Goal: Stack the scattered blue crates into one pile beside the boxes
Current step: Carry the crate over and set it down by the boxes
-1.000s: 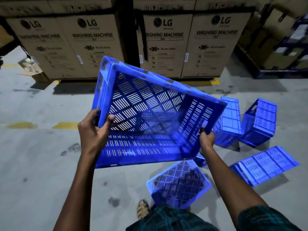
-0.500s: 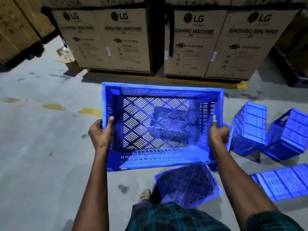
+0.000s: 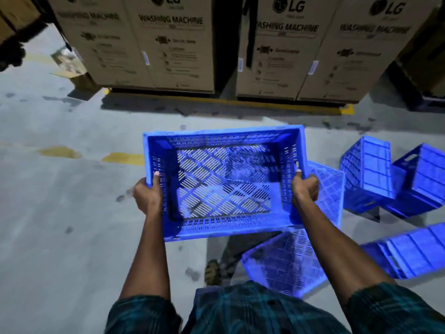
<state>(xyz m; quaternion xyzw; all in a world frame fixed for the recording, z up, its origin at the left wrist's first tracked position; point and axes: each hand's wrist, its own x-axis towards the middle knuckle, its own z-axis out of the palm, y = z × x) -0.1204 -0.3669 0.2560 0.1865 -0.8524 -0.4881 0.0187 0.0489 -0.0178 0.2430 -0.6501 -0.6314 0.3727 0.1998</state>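
Observation:
I hold a blue slotted crate (image 3: pixel 224 186) level in front of me, its open side up. My left hand (image 3: pixel 148 194) grips its left rim, thumb over the edge. My right hand (image 3: pixel 304 189) grips the right rim. Several more blue crates lie scattered on the floor to my right: one (image 3: pixel 286 266) tilted below the held crate, one (image 3: pixel 328 194) just behind my right hand, one (image 3: pixel 367 174) on its side, one (image 3: pixel 422 179) further right, and one (image 3: pixel 409 251) lying low at the right edge. Washing machine boxes (image 3: pixel 168 44) stand in a row ahead.
The grey concrete floor (image 3: pixel 60 225) stretches to the left, with worn yellow marks (image 3: pixel 122 158). A yellow line (image 3: pixel 346 109) runs along the foot of the boxes. Torn cardboard (image 3: pixel 69 66) lies at the left end of the row. My sandalled foot (image 3: pixel 213 272) shows below the crate.
The held crate has swung from a steep tilt to level and dropped lower. My view has moved closer to the boxes and turned left, so the scattered crates sit further right.

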